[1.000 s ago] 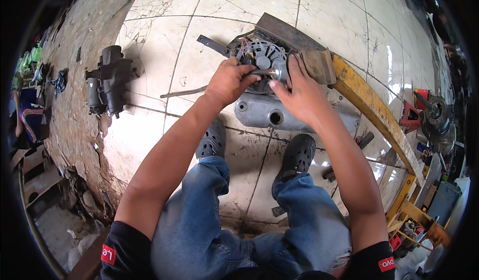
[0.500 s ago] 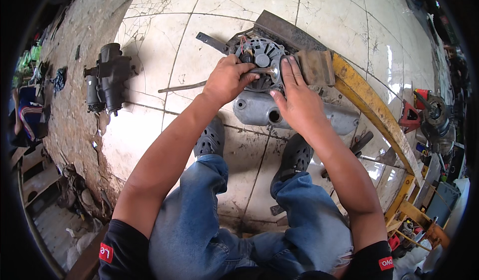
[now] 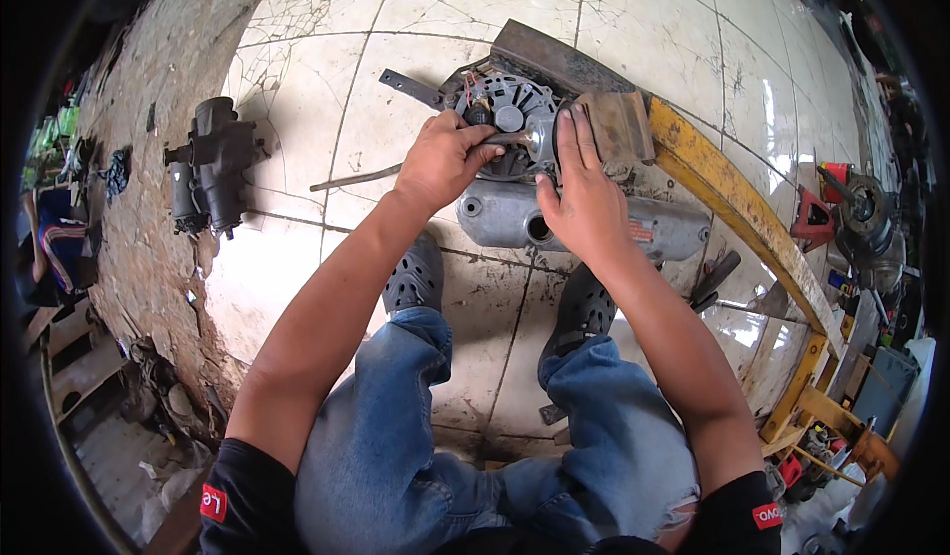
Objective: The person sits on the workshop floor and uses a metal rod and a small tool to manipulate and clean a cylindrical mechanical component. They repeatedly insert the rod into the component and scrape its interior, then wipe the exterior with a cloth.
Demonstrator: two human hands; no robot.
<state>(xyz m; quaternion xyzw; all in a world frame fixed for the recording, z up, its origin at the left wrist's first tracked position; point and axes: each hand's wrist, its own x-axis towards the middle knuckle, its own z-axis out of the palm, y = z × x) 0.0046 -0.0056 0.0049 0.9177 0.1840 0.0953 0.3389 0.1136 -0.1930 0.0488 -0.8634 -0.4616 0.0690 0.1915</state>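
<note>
My left hand [image 3: 440, 164] is closed round a dark hose [image 3: 356, 177], whose free end sticks out to the left over the tiles. The hose's other end meets a shiny round metal part [image 3: 541, 139] on an alternator [image 3: 515, 90] with a slotted housing. Against the right side of that part lies my right hand [image 3: 591, 199], open, its fingers stretched forward and pressed together, thumb apart. A long grey cast-metal cover [image 3: 495, 221] rests just below the alternator, partly hidden by my right hand.
Behind and to the right, a rusty steel beam [image 3: 554, 55] joins a curved yellow frame [image 3: 732, 179]. A dark cast-metal unit [image 3: 213, 164] stands far left on the tiles. My shoes [image 3: 414, 276] flank the near floor. Tools and parts clutter the right edge, near a red stand [image 3: 811, 221].
The view has shifted slightly. Both hands keep nearly the same places on the hose and the round metal part; the right thumb has moved a little.
</note>
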